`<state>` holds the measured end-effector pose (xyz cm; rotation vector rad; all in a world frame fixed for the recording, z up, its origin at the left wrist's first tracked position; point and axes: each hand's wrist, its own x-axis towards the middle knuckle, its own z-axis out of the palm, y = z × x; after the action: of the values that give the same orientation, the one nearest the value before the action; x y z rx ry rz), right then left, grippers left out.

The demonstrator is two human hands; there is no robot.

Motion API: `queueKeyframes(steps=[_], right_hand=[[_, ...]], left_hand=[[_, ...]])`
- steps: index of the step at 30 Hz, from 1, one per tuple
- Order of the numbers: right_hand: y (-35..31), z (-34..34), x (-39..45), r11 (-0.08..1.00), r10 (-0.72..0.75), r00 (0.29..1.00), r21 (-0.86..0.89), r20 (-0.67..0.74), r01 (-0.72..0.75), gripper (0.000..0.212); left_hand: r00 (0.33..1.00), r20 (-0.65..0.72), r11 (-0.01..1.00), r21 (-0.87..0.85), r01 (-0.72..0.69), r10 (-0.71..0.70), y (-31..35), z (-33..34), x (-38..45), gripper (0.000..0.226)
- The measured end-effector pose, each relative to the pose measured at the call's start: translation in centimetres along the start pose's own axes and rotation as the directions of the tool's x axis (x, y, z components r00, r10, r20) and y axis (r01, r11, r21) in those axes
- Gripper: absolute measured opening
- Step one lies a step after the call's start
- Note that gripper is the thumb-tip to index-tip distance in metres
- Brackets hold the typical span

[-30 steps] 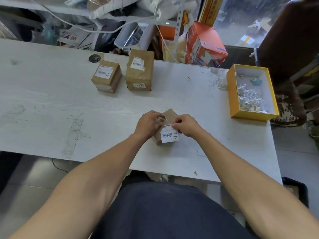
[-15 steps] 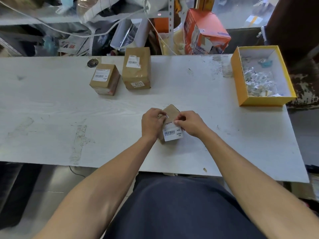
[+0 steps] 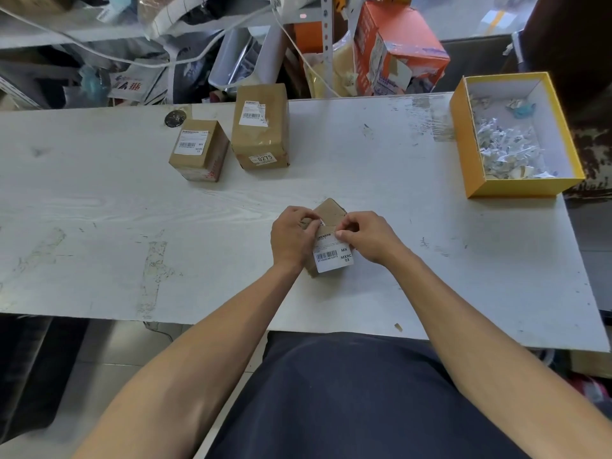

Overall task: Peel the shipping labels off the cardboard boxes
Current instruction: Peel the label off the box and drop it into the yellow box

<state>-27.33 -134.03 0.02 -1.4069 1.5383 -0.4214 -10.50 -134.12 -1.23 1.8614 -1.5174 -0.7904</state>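
Note:
A small cardboard box (image 3: 331, 212) stands tilted on the white table (image 3: 99, 226), near its front edge. My left hand (image 3: 291, 238) grips the box's left side. My right hand (image 3: 369, 236) pinches the top edge of the white shipping label (image 3: 332, 256), whose barcoded lower part still lies on the box's near face. Two more boxes stand at the back: a small one (image 3: 198, 150) and a taller one (image 3: 261, 127), each with a white label on top.
A yellow tray (image 3: 463, 140) holding several crumpled label scraps sits at the table's right end. Behind the table are shelves crowded with bags, cables and an orange carton (image 3: 394, 48). A dark round disc (image 3: 175, 118) lies by the back edge.
My hands have stayed on the small box, and my right fingers have shifted along the label's top edge. The camera has tilted slightly.

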Motion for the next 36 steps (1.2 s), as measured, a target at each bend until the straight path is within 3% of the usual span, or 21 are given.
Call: queueKeyframes(steps=[18, 23, 30, 36], right_hand=[[-0.4, -0.1, -0.1, 1.0, 0.005, 1.0, -0.016, -0.001, -0.005, 0.014], [-0.1, -0.1, -0.2, 1.0, 0.0, 1.0, 0.029, -0.005, 0.0, 0.015], [0.0, -0.2, -0.1, 0.999, -0.005, 1.0, 0.042, -0.003, 0.005, 0.015], [0.0, -0.1, 0.0, 0.999, 0.008, 1.0, 0.044, -0.007, -0.007, 0.012]], left_hand=[[0.999, 0.02, 0.991, 0.126, -0.053, 0.051, -0.6, 0.5, -0.3, 0.005], [0.998, -0.006, 0.998, -0.008, -0.059, 0.059, -1.0, 0.5, -0.6, 0.016], [0.997, -0.051, 0.994, -0.089, -0.056, 0.052, -1.0, 0.6, -1.1, 0.009], [1.0, 0.011, 0.991, 0.131, -0.03, 0.029, -0.1, 0.5, -0.4, 0.006]])
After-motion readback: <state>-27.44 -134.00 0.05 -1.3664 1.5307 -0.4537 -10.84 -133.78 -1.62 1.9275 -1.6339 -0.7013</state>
